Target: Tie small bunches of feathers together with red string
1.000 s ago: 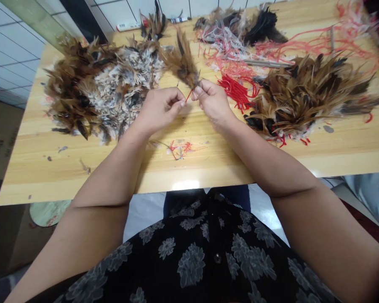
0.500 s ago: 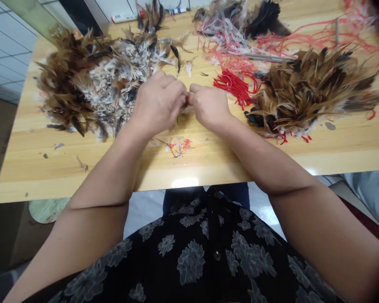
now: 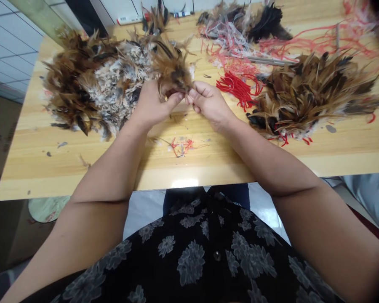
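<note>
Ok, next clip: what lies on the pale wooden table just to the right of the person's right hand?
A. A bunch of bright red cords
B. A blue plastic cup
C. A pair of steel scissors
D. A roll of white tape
A: the bunch of bright red cords lies on the pale wooden table just right of the right hand, between it and the right-side heap of brown feathers.

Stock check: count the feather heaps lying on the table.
3: big brown-white heap left of the hands, brown heap to the right, dark heap at the far edge. More may lie outside the frame.
</note>
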The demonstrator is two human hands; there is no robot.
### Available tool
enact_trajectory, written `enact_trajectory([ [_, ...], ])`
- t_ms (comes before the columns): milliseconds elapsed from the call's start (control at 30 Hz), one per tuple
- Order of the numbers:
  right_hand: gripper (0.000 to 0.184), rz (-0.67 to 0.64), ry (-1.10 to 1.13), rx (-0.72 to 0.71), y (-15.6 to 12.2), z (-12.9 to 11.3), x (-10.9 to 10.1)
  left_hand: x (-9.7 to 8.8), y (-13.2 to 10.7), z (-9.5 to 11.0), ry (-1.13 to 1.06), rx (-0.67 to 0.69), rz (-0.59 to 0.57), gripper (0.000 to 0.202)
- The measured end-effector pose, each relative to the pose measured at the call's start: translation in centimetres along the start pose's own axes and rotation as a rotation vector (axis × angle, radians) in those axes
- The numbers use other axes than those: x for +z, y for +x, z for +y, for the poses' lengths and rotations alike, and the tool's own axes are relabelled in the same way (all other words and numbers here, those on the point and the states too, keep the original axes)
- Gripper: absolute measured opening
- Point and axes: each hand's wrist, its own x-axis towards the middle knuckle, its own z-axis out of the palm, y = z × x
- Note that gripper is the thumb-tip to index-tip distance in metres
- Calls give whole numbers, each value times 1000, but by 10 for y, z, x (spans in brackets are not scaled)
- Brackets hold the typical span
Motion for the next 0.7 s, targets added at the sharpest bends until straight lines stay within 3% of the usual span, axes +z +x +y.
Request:
enact_trajectory([
  [100,41,83,14,68,5,2,1,5,-2,20,24,-53,68,34],
  [167,42,125,-55,96,6,-1,-1,9,-5,33,61,-60,46,25],
  [367,35,108,-709,53,-6,-21,-9,16,-10,55,155,-28,40,13],
  [433,34,74,-882,41,-10,-24,-10,17,-10,59,192,-40,14,14],
  [533,34,40,-960,12,-11,-25,-11,15,-9,63,249,-33,-23,15],
  [700,51,-113,-1059,-19,-9,-22,-12,4,-6,48,226,19,57,18],
])
